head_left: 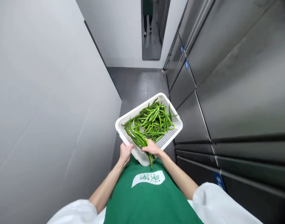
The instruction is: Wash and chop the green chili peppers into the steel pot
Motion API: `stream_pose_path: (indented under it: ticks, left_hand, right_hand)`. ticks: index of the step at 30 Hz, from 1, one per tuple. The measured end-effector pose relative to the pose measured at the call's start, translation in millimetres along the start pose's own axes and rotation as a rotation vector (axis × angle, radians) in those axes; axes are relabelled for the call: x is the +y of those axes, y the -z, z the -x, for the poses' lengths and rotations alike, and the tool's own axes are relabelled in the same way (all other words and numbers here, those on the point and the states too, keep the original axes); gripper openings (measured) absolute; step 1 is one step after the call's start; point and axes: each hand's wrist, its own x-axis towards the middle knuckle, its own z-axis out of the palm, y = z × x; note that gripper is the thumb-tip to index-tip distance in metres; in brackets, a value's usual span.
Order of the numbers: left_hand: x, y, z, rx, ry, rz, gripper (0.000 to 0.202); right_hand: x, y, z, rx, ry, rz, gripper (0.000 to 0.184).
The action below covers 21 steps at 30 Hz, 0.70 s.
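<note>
I hold a white perforated plastic basket in front of my green apron, tilted, with a heap of long green beans in it. My left hand is closed on the basket's near left rim. My right hand is closed round a bunch of the beans at the near edge of the basket; a few bean ends hang down below that hand, over the rim.
I stand in a narrow corridor with a grey floor. A plain white wall runs along the left. Stainless-steel fridge doors line the right. Far ahead, through a doorway, a person's legs show.
</note>
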Motion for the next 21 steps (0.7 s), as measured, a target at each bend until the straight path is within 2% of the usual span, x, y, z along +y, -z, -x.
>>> stream_pose_path:
  ticks: [2,3,4,6,8,9,10,11,12,14,15,16,17,18,19,21]
  left_hand:
    - [15,31.3,73,-0.010,-0.018,0.029,0.036]
    - [23,41.9,103,-0.020,-0.016,0.047,0.036]
    - [32,47.6,128,-0.035,-0.009,0.063,0.035]
    - [50,46.4,166,-0.078,0.017,0.083,0.035]
    - [61,48.0,210,-0.113,0.031,0.088,0.038]
    - [58,61.7,245,-0.125,0.023,0.093,0.040]
    - [49,90.0,290,-0.131,0.008,0.099,0.042]
    - [33,135.0,348,-0.137,-0.013,0.107,0.043]
    - [12,195.1,414,-0.143,-0.039,0.114,0.044]
    - [-32,334.0,551,-0.143,-0.096,0.131,0.043]
    - [-49,392.8,608,-0.138,-0.119,0.141,0.042]
    - [-58,432.0,649,-0.128,-0.136,0.150,0.042]
    - [-59,447.0,673,-0.113,-0.144,0.158,0.043]
    - [-53,439.4,683,-0.097,-0.143,0.166,0.043]
    - [-42,415.1,681,-0.081,-0.138,0.175,0.044]
    - [-10,350.4,659,-0.048,-0.126,0.189,0.044]
  right_hand:
    - [-26,-13,85,0.001,0.128,0.129,0.016]
    - [-38,-13,118,0.029,0.184,0.236,0.014]
    - [-51,-6,144,0.071,0.239,0.374,0.013]
    - [-78,20,180,0.141,0.355,0.717,0.016]
    - [-99,40,213,0.122,0.481,1.057,0.024]
    - [-104,36,238,0.083,0.545,1.198,0.030]
    - [-102,16,273,0.058,0.600,1.315,0.037]
    - [-93,-23,318,0.062,0.640,1.411,0.045]
    - [-80,-78,371,0.091,0.661,1.491,0.055]
    - [-48,-212,479,0.155,0.667,1.611,0.078]
    - [-37,-269,522,0.167,0.663,1.654,0.088]
    - [-34,-308,551,0.158,0.660,1.689,0.096]
    - [-39,-324,565,0.135,0.662,1.715,0.101]
    - [-52,-317,564,0.110,0.666,1.732,0.102]
    - [-70,-295,555,0.091,0.666,1.740,0.100]
    - [-113,-239,520,0.069,0.666,1.755,0.092]
